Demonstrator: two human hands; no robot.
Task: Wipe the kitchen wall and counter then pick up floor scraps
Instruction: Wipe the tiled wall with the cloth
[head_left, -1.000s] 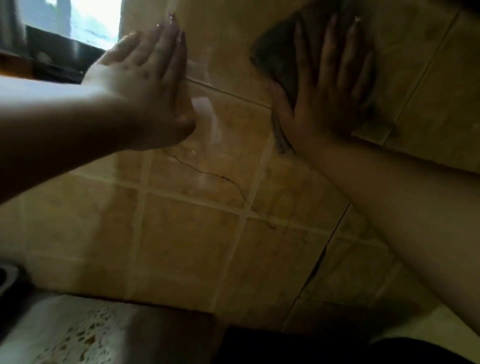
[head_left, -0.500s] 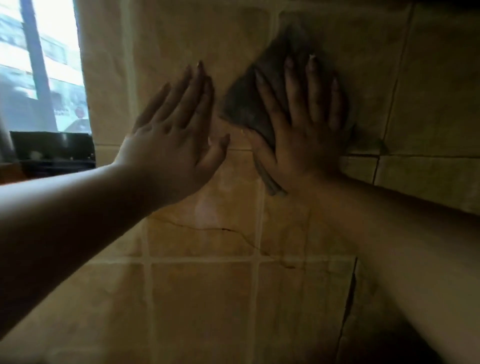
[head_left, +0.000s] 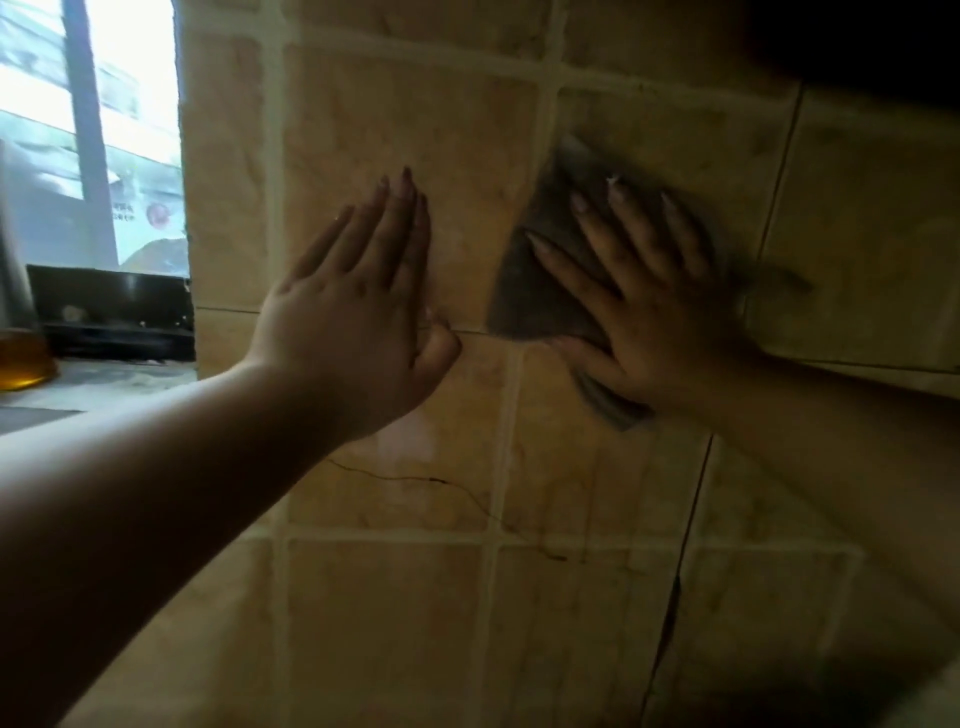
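A beige tiled kitchen wall (head_left: 405, 613) fills the view, with a thin crack running across one tile below my hands. My right hand (head_left: 649, 312) lies flat with spread fingers on a dark grey cloth (head_left: 535, 291), pressing it against the wall. The cloth sticks out to the left of the hand and below it. My left hand (head_left: 358, 312) rests flat on the bare tile just left of the cloth, fingers together and pointing up, holding nothing.
A window (head_left: 88, 130) with a dark frame is at the far left. On its sill (head_left: 98, 379) stands a bottle of yellow liquid (head_left: 21, 358). A dark corner seam (head_left: 691, 519) runs down the wall at the right.
The view has swung up and left, so the counter edge has dropped out of sight and more window shows. My right hand and the cloth have shifted slightly on the wall.
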